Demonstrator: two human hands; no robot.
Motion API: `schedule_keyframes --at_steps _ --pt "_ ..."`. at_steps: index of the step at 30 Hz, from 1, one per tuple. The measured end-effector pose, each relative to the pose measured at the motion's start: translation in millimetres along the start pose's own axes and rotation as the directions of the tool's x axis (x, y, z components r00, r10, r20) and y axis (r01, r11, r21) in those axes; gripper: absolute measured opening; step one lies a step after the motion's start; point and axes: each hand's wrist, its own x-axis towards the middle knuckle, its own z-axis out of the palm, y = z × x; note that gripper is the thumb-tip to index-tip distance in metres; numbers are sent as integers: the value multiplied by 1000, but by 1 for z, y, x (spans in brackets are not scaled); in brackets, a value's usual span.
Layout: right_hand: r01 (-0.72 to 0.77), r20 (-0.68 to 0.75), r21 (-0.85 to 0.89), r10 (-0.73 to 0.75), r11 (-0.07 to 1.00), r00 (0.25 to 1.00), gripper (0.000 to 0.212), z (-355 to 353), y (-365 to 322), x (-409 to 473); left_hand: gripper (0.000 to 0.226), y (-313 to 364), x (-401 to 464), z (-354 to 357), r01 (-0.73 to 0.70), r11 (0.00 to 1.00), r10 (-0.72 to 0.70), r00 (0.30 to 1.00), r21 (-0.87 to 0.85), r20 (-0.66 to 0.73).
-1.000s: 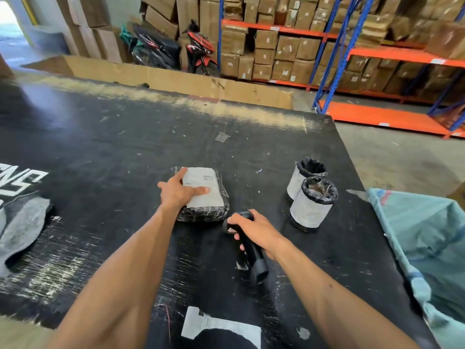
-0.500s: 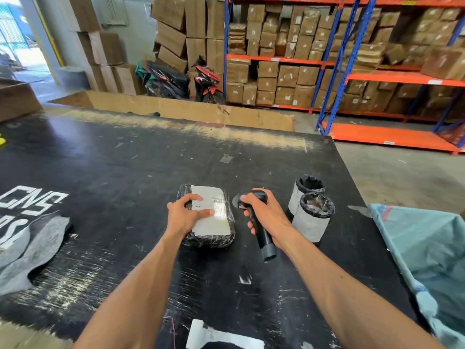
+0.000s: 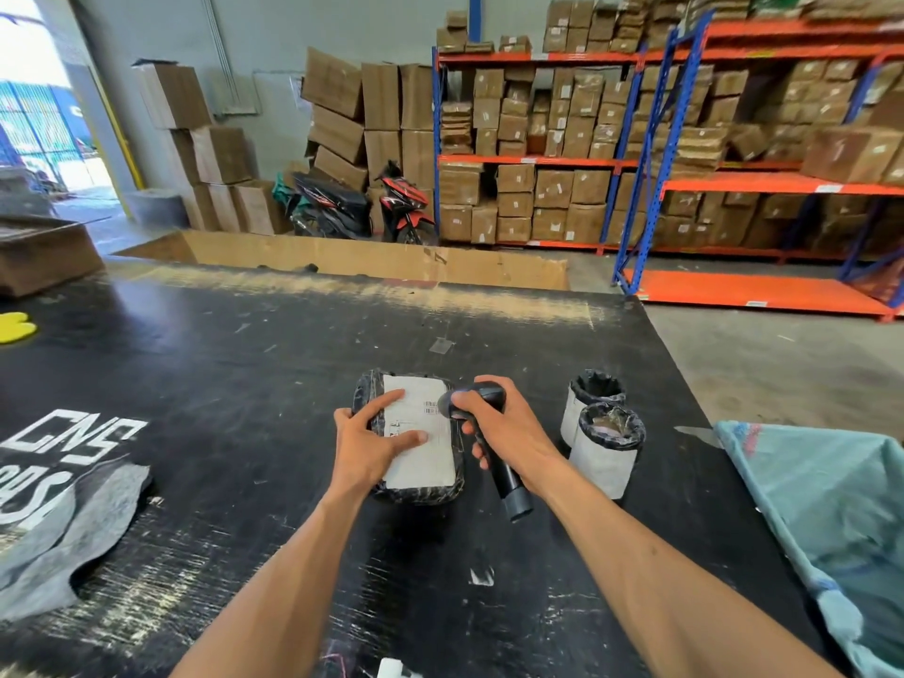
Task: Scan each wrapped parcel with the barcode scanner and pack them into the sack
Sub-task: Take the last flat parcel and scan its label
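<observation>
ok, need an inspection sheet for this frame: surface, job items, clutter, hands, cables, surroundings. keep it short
Surface: black table, scuffed, with white lettering at its left edge.
Job's things: flat wrapped parcel lying label up; two cylindrical wrapped parcels upright to its right; barcode scanner with its head over the label; teal sack open at the table's right edge.
Clutter: grey cloth at left; yellow object at far left; paper scraps on the near edge.
Hands: left hand rests flat on the parcel; right hand grips the scanner.
Cables: nothing seen.
Surroundings: shelving full of cartons; two motorbikes; open doorway at left.
</observation>
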Motion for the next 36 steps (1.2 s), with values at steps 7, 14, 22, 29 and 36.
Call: schedule_keyframes --at_steps 7,14,22,29,36 --pt "27 -73 -27 -29 999 997 41 -4 -2 -2 68 4 -3 3 -26 999 26 1000 -20 -4" --pt "31 -85 -2 -31 1000 996 40 -6 -7 -7 68 7 -5 3 -40 999 40 999 1 -12" --pt "25 -98 -15 -27 1000 995 43 -8 -7 -10 66 8 -5 6 -37 999 37 999 -6 1" --pt "6 -111 -36 -10 999 994 44 -12 -3 -14 66 5 -5 7 -37 999 37 999 1 -4" --pt "-93 -223 -205 46 974 974 49 -17 54 -33 68 -7 3 10 24 994 -34 995 -109 -92"
